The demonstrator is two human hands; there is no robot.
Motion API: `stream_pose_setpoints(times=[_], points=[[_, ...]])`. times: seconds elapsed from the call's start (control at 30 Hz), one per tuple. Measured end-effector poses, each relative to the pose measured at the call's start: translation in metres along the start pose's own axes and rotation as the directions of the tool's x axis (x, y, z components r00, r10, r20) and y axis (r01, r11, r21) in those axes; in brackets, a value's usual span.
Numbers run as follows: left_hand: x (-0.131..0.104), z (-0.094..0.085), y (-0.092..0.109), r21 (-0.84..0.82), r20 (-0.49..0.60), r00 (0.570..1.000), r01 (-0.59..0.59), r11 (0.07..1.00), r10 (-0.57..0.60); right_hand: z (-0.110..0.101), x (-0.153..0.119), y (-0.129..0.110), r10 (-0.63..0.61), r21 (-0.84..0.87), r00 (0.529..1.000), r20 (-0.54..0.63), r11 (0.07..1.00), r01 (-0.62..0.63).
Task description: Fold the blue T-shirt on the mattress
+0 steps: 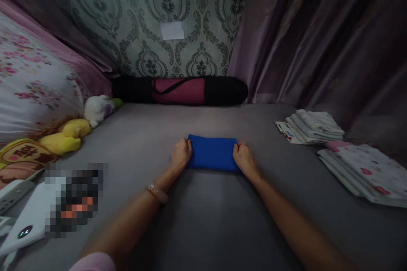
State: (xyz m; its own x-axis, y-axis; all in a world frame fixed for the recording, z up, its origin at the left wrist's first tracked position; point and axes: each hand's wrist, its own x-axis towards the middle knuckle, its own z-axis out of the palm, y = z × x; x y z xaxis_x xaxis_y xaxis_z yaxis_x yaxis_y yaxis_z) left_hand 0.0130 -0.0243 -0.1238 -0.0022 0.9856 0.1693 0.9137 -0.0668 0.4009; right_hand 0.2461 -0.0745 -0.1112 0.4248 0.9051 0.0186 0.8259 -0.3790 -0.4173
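A blue folded cloth (212, 153) is stretched flat between my two hands, over the middle of the grey sheet (197, 216). My left hand (182, 153) grips its left edge near the upper corner, fingers closed. On the opposite side, my right hand (244, 157) is closed on the right edge. A pale bangle (157, 193) circles my left wrist. Whether the cloth's underside touches the sheet cannot be made out.
Two stacks of folded cloths, one farther back (314, 126) and one nearer (369, 169), lie at the right. Plush toys (65, 133), a white device (34, 216) and a floral pillow (38, 80) line the left. A black and maroon bag (179, 90) lies along the wall.
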Motion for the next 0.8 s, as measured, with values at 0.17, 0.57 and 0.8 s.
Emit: stream_pose_setpoints(times=[0.17, 0.57, 0.8], points=[[0.000, -0.008, 0.002, 0.012, 0.071, 0.997, 0.037, 0.999, -0.038, -0.003, 0.004, 0.001, 0.005, -0.053, 0.998, 0.065, 0.999, -0.002], [0.003, -0.020, -0.003, 0.064, 0.085, 0.996, 0.008, 0.998, -0.013, -0.018, 0.007, 0.000, -0.030, -0.169, 0.993, 0.112, 0.984, 0.049], [-0.015, -0.019, 0.035, 0.140, -0.036, 0.867, -0.488, 0.862, 0.497, -0.016, -0.007, -0.038, -0.410, -0.134, 0.912, 0.004, 0.904, 0.407]])
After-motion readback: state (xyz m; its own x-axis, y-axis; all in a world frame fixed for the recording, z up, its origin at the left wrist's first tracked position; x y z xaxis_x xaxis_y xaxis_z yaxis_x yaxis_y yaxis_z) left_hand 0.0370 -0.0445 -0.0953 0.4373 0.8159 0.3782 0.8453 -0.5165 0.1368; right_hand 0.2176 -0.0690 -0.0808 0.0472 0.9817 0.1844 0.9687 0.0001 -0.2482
